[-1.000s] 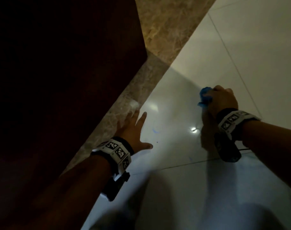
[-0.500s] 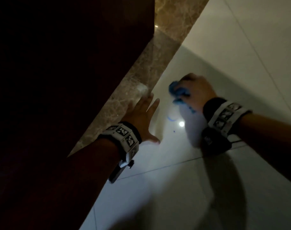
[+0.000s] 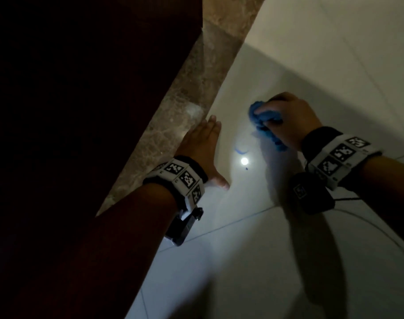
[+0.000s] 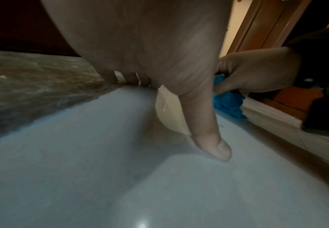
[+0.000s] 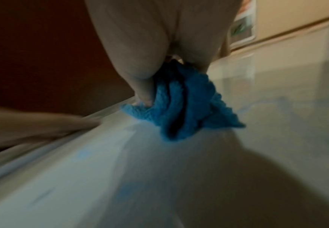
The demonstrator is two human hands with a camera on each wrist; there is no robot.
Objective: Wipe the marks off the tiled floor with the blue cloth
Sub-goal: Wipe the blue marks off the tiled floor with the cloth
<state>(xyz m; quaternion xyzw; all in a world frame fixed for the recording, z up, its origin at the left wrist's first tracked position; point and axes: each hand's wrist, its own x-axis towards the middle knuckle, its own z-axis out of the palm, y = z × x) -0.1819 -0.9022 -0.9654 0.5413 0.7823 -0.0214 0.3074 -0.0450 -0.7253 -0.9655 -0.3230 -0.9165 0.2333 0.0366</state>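
The right hand (image 3: 288, 120) has its fingers curled tightly around a bunched, fluffy blue cloth (image 3: 264, 125), pressing it down onto the glossy pale tiled floor (image 3: 254, 261). Just beside the cloth, toward the person, lie a short curved blue mark (image 3: 240, 151) and a small blue dot (image 3: 246, 168), with a bright spot of reflected light between them. The left hand (image 3: 203, 149) lies flat with fingers straight and thumb spread, palm on the floor, beside a strip of brown marble border (image 3: 189, 104). Past the border stands a dark reddish-brown panel (image 3: 81, 111).
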